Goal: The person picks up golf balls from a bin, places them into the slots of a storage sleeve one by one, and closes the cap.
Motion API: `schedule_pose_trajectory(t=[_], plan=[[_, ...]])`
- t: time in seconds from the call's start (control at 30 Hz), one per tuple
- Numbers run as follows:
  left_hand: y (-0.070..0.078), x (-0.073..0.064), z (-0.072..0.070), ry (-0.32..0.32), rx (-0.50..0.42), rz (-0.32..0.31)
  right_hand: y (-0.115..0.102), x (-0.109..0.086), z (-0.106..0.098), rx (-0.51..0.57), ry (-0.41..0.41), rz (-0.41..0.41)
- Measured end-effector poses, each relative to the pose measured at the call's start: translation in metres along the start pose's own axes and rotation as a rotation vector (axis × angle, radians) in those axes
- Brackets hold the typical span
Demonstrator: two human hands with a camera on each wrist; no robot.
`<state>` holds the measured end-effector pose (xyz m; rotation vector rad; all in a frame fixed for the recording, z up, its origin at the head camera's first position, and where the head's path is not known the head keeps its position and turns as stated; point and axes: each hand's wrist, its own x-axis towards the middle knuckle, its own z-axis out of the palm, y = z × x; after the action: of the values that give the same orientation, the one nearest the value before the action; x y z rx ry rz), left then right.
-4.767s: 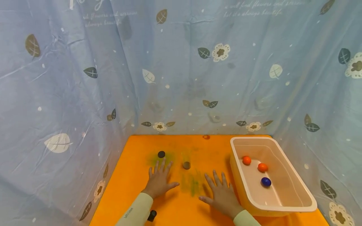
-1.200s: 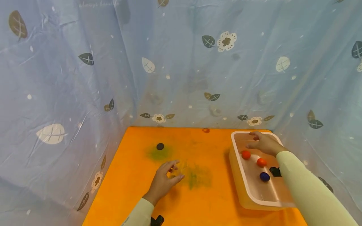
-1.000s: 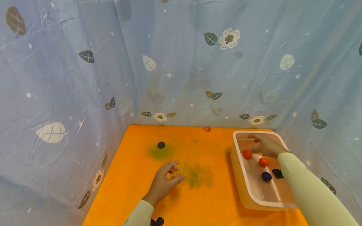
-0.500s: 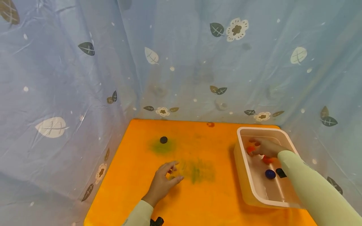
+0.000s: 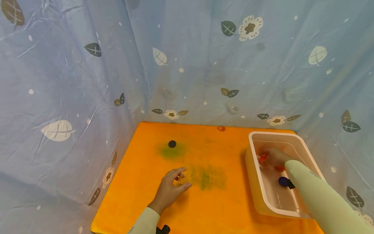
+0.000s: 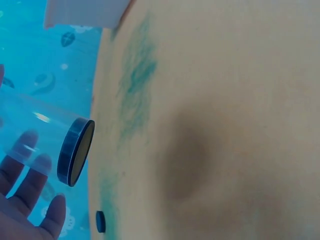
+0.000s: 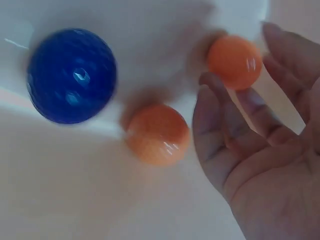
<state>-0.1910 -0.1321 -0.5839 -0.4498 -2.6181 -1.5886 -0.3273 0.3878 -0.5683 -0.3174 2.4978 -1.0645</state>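
My left hand (image 5: 170, 188) grips a clear cylinder (image 6: 42, 120) with a dark round end (image 6: 76, 152) above the orange table; the cylinder is barely visible in the head view. My right hand (image 5: 276, 157) reaches into a pale tub (image 5: 289, 213). Its thumb and fingers close round an orange ball (image 7: 234, 61) near the tub's left wall; how firm the contact is cannot be seen. A second orange ball (image 7: 158, 134) and a larger-looking dark blue ball (image 7: 72, 76) lie on the tub floor beside that hand.
A small black disc (image 5: 172, 144) lies toward the back left of the orange table (image 5: 204, 208), beside a green smear. Blue patterned curtains (image 5: 187, 65) surround the table at the back and sides. The tub stands at the right edge.
The clear cylinder stood on the table earlier and is now in my left hand. My right hand has moved into the tub and lowered onto the orange ball. The head view has shifted.
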Motion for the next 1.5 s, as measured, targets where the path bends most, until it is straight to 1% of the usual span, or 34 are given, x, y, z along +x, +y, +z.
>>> schedule_pose_trajectory(t=[0.07, 0.1, 0.17, 0.27, 0.43, 0.57, 0.63, 0.73, 0.8, 0.87, 0.93, 1.03, 1.13, 1.2, 1.33, 1.4, 1.5], plan=[[0.0, -0.001, 0.0, -0.007, -0.001, -0.009, 0.004, -0.001, 0.004, -0.031, -0.012, -0.048], [0.0, -0.001, 0.0, -0.01, 0.0, -0.006, 0.006, -0.001, 0.006, -0.038, -0.019, -0.056], [0.0, -0.001, 0.0, -0.017, -0.008, -0.01, 0.006, -0.003, 0.009, -0.021, -0.045, -0.052], [0.001, -0.001, 0.0, -0.019, -0.014, -0.008, 0.005, -0.005, 0.012, 0.031, -0.057, -0.041], [0.001, -0.001, 0.0, -0.026, -0.022, -0.011, 0.001, -0.009, 0.012, 0.084, -0.056, 0.027], [-0.001, -0.001, 0.0, -0.032, -0.021, -0.004, -0.002, -0.013, 0.008, 0.184, -0.06, 0.099], [-0.001, -0.001, -0.001, -0.032, -0.024, 0.006, -0.005, -0.015, 0.005, 0.238, -0.052, 0.132], [-0.003, 0.0, -0.001, -0.031, -0.03, 0.011, -0.011, -0.02, -0.004, 0.261, -0.025, 0.162], [-0.002, -0.001, -0.001, -0.033, -0.045, 0.003, -0.014, -0.024, -0.01, 0.239, 0.01, 0.143], [-0.003, -0.002, 0.001, -0.036, -0.05, -0.01, -0.017, -0.028, -0.017, 0.204, 0.05, 0.101], [-0.003, -0.003, 0.003, -0.039, -0.051, -0.022, -0.022, -0.031, -0.022, 0.196, 0.096, 0.073], [-0.002, -0.005, 0.005, -0.039, -0.045, -0.03, -0.03, -0.038, -0.029, 0.19, 0.118, 0.021], [-0.002, -0.005, 0.005, -0.034, -0.034, -0.017, -0.043, -0.045, -0.033, 0.189, 0.139, -0.028], [-0.001, -0.004, 0.005, -0.031, -0.029, -0.007, -0.053, -0.049, -0.035, 0.174, 0.17, -0.053], [0.001, -0.002, 0.002, -0.034, -0.012, 0.012, -0.079, -0.056, -0.034, 0.167, 0.222, -0.061], [0.002, -0.001, 0.001, -0.039, -0.001, 0.018, -0.094, -0.06, -0.031, 0.181, 0.231, -0.072], [0.003, 0.0, 0.0, -0.046, 0.005, 0.024, -0.119, -0.065, -0.023, 0.254, 0.221, -0.122]])
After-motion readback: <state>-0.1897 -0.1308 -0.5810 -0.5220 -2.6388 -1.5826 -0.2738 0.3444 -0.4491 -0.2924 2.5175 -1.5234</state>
